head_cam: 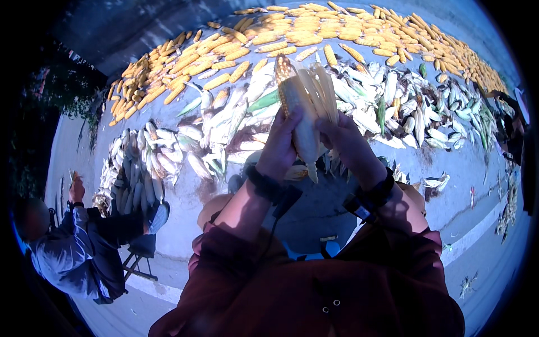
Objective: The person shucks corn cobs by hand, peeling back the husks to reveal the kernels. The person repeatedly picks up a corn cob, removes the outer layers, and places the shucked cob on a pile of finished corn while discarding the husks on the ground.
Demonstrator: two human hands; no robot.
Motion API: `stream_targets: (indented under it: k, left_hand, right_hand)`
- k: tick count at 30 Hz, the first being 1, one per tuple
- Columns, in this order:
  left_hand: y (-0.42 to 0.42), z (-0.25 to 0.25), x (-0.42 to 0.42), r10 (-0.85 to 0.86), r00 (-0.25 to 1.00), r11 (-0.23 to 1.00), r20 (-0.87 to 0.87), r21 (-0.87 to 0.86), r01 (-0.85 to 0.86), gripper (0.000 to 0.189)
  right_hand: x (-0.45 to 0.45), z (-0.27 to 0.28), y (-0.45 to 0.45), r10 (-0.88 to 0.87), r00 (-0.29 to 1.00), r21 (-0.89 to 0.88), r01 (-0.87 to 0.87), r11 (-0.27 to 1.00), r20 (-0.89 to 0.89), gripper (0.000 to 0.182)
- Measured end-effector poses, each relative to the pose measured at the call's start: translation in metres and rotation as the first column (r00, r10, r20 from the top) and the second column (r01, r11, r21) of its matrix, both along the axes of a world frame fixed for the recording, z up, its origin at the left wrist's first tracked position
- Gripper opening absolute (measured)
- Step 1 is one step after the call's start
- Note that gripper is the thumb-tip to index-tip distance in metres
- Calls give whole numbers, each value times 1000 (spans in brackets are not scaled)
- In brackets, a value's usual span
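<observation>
An ear of corn (304,126), partly husked, stands nearly upright between my hands, its yellow kernels bare along the left side and at the tip. My left hand (285,141) is closed around its lower left side. Pale dry husk leaves (322,90) are pulled away to the right of the ear, and my right hand (339,132) grips them near their base. Beyond my hands lies a band of unhusked corn ears and loose husks (248,103). Farther off, many bare yellow cobs (307,27) are spread on the pavement.
At the left, a co-worker (71,252) sits on a low stool (141,257), one hand raised beside a pile of unhusked ears (134,181). Another person (511,126) is partly visible at the right edge. Scattered husks (438,182) lie to the right of my knees.
</observation>
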State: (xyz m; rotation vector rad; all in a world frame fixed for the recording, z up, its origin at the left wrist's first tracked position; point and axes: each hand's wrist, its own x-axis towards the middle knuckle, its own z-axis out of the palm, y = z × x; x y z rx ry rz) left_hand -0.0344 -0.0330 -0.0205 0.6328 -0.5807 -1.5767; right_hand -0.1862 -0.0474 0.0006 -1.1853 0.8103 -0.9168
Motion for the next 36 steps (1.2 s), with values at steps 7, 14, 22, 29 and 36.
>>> stream_targets:
  k: [7,14,22,29,36]
  left_hand:
    - [2,-1,1,-39,999,999,-1,1,39,41]
    - [7,4,-6,-77,992,995,100,-58,84,38]
    - [6,1,-8,-37,998,999,49,-26,38,36]
    - [3,-4,-11,96,988,994,125,-55,-90,34]
    - [9,4,-10,99,988,995,122,-44,-94,38]
  right_hand:
    - [-2,2,1,15,997,10,-14,1000,-72,25]
    - [-9,-1,1,48,998,74,-51,996,34,29]
    - [-5,1,2,57,997,68,-61,996,56,32]
    - [-3,-6,-2,73,988,-22,-76,997,-134,32]
    - [11,13,10,-18,976,231,-33,972,218,15]
